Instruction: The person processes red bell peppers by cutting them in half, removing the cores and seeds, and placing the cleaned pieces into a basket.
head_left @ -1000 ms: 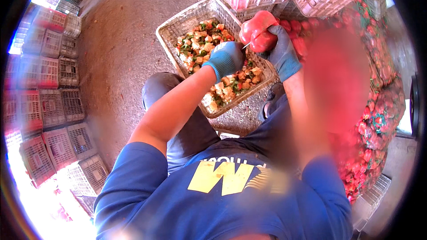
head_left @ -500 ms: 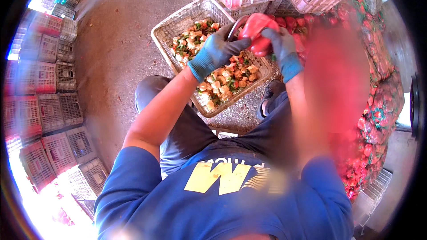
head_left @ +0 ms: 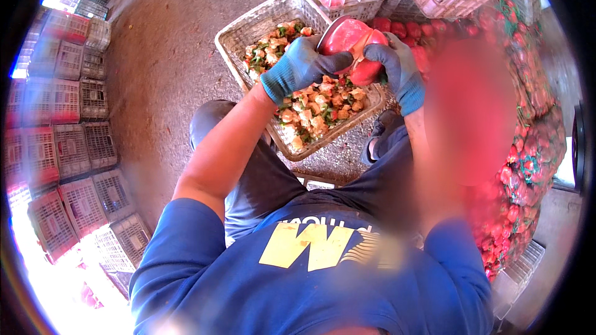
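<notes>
Right forearm is blurred out. Left hand and right hand — both in blue gloves — are clenched around one red pepper, held above the pale crate of cut scraps; pepper heap beyond.

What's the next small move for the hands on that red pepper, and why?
Probably pull the core out and drop it: the left hand and right hand, in blue gloves, hold the red bell pepper directly above the white plastic crate of pepper scraps.
</notes>
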Tool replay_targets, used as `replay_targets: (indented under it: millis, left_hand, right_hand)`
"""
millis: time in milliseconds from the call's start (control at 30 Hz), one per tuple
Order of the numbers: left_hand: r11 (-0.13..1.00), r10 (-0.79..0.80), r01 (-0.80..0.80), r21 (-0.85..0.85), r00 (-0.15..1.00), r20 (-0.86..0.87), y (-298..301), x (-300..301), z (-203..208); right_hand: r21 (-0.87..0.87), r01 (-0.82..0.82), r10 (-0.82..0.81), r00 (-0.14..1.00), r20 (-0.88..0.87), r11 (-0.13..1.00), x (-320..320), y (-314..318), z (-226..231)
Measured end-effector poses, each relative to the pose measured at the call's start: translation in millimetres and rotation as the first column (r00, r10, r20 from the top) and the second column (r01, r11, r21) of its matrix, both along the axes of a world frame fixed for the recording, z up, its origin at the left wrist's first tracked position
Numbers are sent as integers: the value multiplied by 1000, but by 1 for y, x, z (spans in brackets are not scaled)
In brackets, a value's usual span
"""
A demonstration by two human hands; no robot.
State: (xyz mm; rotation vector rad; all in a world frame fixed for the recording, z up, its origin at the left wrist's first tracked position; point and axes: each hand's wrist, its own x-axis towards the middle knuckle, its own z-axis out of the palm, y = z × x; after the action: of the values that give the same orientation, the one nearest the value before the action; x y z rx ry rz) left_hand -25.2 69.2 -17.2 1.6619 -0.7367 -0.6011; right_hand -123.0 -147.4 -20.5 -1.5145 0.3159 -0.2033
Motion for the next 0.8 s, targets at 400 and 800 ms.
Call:
replay_targets:
  millis: [400,800]
  left_hand:
    - [981,-169,192,9,881,-441,38,23,16]
    - [989,-95,29,-144,873,-479,34,17,14]
  right_hand:
    - [356,-285,250,958,142,890,-22,-9,12]
    - [550,-354,213,929,304,756,-17,-10,7]
